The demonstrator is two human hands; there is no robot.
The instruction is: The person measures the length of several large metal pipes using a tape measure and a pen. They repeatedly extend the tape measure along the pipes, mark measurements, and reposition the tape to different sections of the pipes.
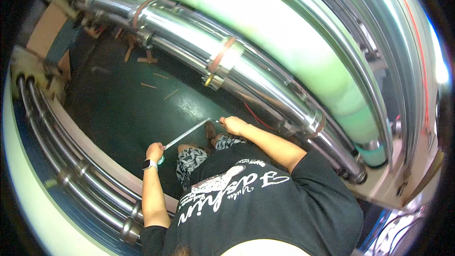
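Observation:
A white measuring tape [186,134] stretches between my hands at a slant, rising from left to right above the dark green floor. My left hand [154,152], below a wrist with a white smartwatch [149,164], is closed on the tape's near end; a pale green bit, perhaps its case, shows under the palm. Farther off and to the right, my right hand [233,125] has its fingers pinched at the far end of the tape, where a small bright piece shows by the fingertips. That end is too small to make out fully.
Shiny metal rollers [180,28] and a big pale green roll [284,24] cross above and right. More steel rollers [71,180] run along the left. Thin strips [149,86] and wooden pieces [148,57] lie on the floor [118,114]. A red cord [256,116] hangs near the right forearm.

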